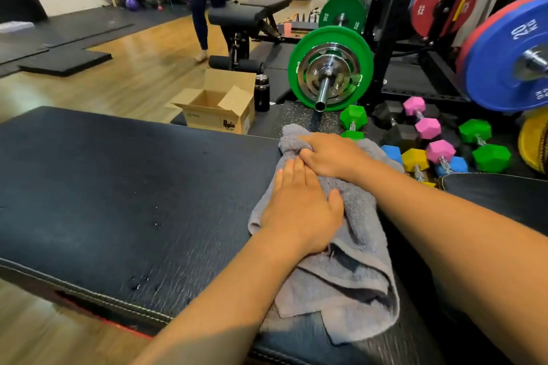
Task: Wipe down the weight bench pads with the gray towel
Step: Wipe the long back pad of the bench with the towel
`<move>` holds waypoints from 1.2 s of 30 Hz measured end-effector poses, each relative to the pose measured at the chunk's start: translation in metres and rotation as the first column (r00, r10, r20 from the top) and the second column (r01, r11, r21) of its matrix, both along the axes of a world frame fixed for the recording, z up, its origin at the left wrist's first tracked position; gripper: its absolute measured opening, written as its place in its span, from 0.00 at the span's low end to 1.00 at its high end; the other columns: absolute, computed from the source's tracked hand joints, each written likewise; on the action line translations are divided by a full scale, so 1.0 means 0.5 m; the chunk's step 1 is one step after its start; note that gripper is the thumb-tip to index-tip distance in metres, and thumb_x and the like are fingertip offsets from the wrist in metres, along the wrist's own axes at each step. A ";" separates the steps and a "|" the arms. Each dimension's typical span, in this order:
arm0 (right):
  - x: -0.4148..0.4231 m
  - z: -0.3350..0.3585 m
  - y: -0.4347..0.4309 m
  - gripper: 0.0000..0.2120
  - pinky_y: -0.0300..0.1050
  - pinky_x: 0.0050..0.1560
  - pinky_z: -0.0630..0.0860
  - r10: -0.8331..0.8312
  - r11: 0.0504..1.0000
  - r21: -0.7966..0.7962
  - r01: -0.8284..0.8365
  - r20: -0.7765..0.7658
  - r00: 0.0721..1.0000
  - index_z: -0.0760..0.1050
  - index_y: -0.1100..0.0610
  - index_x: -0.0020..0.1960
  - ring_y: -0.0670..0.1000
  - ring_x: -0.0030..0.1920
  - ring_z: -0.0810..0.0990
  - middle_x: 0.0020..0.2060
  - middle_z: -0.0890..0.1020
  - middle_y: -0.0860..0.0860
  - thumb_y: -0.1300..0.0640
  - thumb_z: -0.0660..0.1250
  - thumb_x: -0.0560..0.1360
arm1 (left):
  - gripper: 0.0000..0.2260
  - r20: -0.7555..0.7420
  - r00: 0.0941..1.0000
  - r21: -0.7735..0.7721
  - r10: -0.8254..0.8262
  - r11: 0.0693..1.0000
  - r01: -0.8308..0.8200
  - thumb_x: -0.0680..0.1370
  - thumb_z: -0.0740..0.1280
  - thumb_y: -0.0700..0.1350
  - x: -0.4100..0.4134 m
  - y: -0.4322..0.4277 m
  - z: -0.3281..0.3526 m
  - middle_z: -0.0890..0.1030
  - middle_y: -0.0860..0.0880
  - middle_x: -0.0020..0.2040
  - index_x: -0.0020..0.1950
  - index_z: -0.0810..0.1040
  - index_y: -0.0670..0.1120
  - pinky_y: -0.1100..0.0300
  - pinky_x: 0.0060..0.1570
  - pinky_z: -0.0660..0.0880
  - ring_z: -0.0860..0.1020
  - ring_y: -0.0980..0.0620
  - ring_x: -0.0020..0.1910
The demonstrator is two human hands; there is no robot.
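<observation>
Towel: a soft gray terry-cloth towel [350, 284] is spread in loose folds over the right part of the black textured vinyl weight bench pad [118, 201]. Its far end is bunched at the pad's far edge.
Handling: the towel is judged light, limp and easily rucked. It is best taken by the bunched end and pressed flat under a palm.
Pad surface: firm and slick by the look of it. A few droplets are seen on the uncovered part.
Left grip: the left grip [299, 210], a bare hand, is laid palm down on the towel, with the fingers straight and nothing clasped.
Right grip: the right grip [329, 154] is set just beyond it, with the fingers curled round the bunched end.
Arms: the 2 forearms are stretched forward, and the hands are held close together.
</observation>
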State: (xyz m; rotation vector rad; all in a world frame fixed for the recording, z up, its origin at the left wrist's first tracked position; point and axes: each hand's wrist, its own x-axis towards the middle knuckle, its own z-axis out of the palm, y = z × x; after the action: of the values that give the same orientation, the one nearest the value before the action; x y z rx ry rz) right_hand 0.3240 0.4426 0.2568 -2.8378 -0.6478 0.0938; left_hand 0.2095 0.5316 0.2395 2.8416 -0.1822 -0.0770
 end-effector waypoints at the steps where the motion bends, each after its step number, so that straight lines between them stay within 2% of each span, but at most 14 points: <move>1: 0.012 0.003 0.009 0.18 0.55 0.55 0.71 -0.006 1.000 0.009 0.006 -0.015 1.000 0.72 0.43 0.59 0.59 0.59 0.76 0.60 0.79 0.52 0.47 0.51 0.73 | 0.33 -0.007 1.000 0.008 0.011 1.000 -0.011 0.81 0.46 0.56 0.014 0.006 0.000 0.43 0.37 0.78 0.76 0.42 0.34 0.49 0.75 0.41 0.41 0.43 0.77; 5: 0.051 0.014 0.038 0.17 0.54 0.55 0.72 -0.035 0.999 0.001 0.035 -0.050 0.998 0.72 0.44 0.59 0.59 0.61 0.75 0.62 0.78 0.52 0.47 0.52 0.74 | 0.31 -0.005 0.999 0.012 0.044 0.999 -0.044 0.82 0.46 0.55 0.059 0.021 0.002 0.43 0.37 0.78 0.76 0.42 0.35 0.49 0.75 0.41 0.41 0.43 0.77; 7: 0.068 0.014 0.050 0.15 0.54 0.54 0.72 -0.057 0.998 -0.016 0.056 -0.064 0.996 0.73 0.48 0.53 0.60 0.59 0.75 0.60 0.78 0.55 0.45 0.53 0.74 | 0.31 -0.002 0.998 0.017 0.063 0.998 -0.063 0.82 0.46 0.55 0.074 0.028 0.003 0.44 0.37 0.78 0.76 0.44 0.34 0.49 0.75 0.42 0.42 0.43 0.77; 9: 0.078 0.016 0.059 0.13 0.52 0.50 0.71 -0.083 0.996 -0.028 0.081 -0.062 0.995 0.70 0.51 0.45 0.60 0.58 0.75 0.58 0.78 0.58 0.44 0.52 0.73 | 0.31 0.018 0.997 0.032 0.072 0.997 -0.073 0.82 0.46 0.55 0.083 0.031 0.001 0.47 0.37 0.78 0.76 0.46 0.34 0.48 0.75 0.44 0.45 0.41 0.77; 12: 0.071 0.021 0.059 0.17 0.51 0.49 0.68 -0.101 0.995 -0.032 0.099 -0.070 0.992 0.69 0.56 0.42 0.61 0.56 0.73 0.58 0.77 0.61 0.43 0.52 0.76 | 0.31 0.059 0.995 0.043 0.075 0.996 -0.077 0.82 0.46 0.56 0.086 0.034 -0.001 0.53 0.36 0.76 0.76 0.49 0.34 0.47 0.75 0.49 0.51 0.40 0.76; 14: 0.060 0.025 0.033 0.19 0.49 0.46 0.67 -0.104 0.994 -0.037 0.102 -0.076 0.992 0.71 0.58 0.43 0.60 0.51 0.73 0.55 0.78 0.63 0.44 0.53 0.78 | 0.32 0.050 0.998 0.030 0.038 0.999 -0.040 0.80 0.45 0.57 0.077 0.036 0.006 0.52 0.38 0.77 0.77 0.48 0.36 0.47 0.75 0.47 0.49 0.41 0.76; 16: 0.047 0.030 -0.015 0.25 0.47 0.43 0.65 -0.169 0.985 -0.039 0.166 -0.096 0.981 0.75 0.61 0.41 0.59 0.46 0.74 0.48 0.79 0.62 0.40 0.55 0.78 | 0.33 0.034 0.997 0.023 -0.064 0.998 0.063 0.78 0.44 0.57 0.066 0.033 0.016 0.50 0.41 0.78 0.78 0.48 0.39 0.48 0.75 0.45 0.48 0.44 0.77; 19: 0.027 0.024 -0.087 0.29 0.47 0.43 0.65 -0.273 0.962 -0.017 0.273 -0.127 0.954 0.76 0.62 0.41 0.58 0.45 0.74 0.41 0.76 0.59 0.36 0.55 0.78 | 0.28 0.006 0.985 -0.015 -0.171 0.985 0.171 0.80 0.49 0.51 0.042 0.006 0.036 0.50 0.44 0.79 0.78 0.50 0.43 0.49 0.75 0.42 0.47 0.48 0.78; 21: 0.018 0.016 -0.120 0.32 0.48 0.45 0.66 -0.331 0.943 -0.018 0.331 -0.130 0.935 0.79 0.63 0.47 0.60 0.49 0.74 0.44 0.77 0.60 0.35 0.53 0.78 | 0.25 0.019 0.989 -0.018 -0.144 0.989 0.145 0.79 0.52 0.48 0.018 -0.028 0.055 0.58 0.43 0.77 0.76 0.59 0.41 0.46 0.75 0.42 0.50 0.46 0.77; 23: 0.005 0.006 -0.142 0.32 0.49 0.49 0.67 -0.394 0.917 0.013 0.398 -0.117 0.912 0.79 0.61 0.50 0.62 0.56 0.75 0.53 0.79 0.63 0.35 0.52 0.78 | 0.24 -0.001 0.998 -0.003 -0.069 0.998 0.069 0.79 0.51 0.51 -0.010 -0.064 0.067 0.64 0.41 0.74 0.71 0.65 0.40 0.42 0.73 0.46 0.55 0.42 0.76; 25: -0.006 -0.002 -0.150 0.31 0.49 0.51 0.66 -0.423 0.901 0.059 0.430 -0.103 0.900 0.77 0.59 0.52 0.62 0.61 0.74 0.61 0.77 0.62 0.34 0.51 0.76 | 0.30 -0.087 0.996 -0.033 0.005 0.999 -0.008 0.80 0.47 0.57 -0.037 -0.088 0.065 0.55 0.40 0.77 0.76 0.56 0.40 0.40 0.73 0.44 0.50 0.40 0.76; 28: -0.022 -0.011 -0.152 0.31 0.50 0.51 0.66 -0.454 0.885 0.079 0.459 -0.074 0.888 0.70 0.57 0.67 0.63 0.63 0.73 0.66 0.73 0.61 0.36 0.49 0.76 | 0.39 -0.144 0.989 -0.092 0.036 0.995 -0.050 0.78 0.43 0.67 -0.053 -0.104 0.048 0.41 0.40 0.78 0.78 0.42 0.40 0.40 0.72 0.34 0.37 0.40 0.76; 32: -0.047 -0.015 -0.160 0.26 0.52 0.56 0.68 -0.581 0.810 0.064 0.583 -0.041 0.813 0.65 0.64 0.69 0.65 0.65 0.71 0.67 0.70 0.65 0.46 0.51 0.81 | 0.49 -0.074 0.997 -0.063 -0.024 0.998 0.020 0.71 0.47 0.75 -0.042 -0.091 0.027 0.39 0.39 0.78 0.78 0.40 0.41 0.38 0.70 0.33 0.35 0.39 0.76; 36: -0.028 0.006 -0.148 0.21 0.52 0.58 0.68 -0.519 0.837 0.147 0.526 -0.087 0.850 0.71 0.67 0.65 0.66 0.63 0.72 0.63 0.73 0.68 0.54 0.50 0.83 | 0.52 -0.095 0.987 0.007 -0.129 0.991 0.130 0.68 0.60 0.72 0.004 -0.076 0.027 0.39 0.41 0.78 0.78 0.40 0.43 0.38 0.71 0.36 0.37 0.40 0.76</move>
State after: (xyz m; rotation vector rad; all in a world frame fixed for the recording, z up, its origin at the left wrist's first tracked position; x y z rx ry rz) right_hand 0.3097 0.3687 0.2600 -2.7281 0.1456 0.0056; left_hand 0.2117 0.4937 0.2530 2.8289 -0.3469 -0.2409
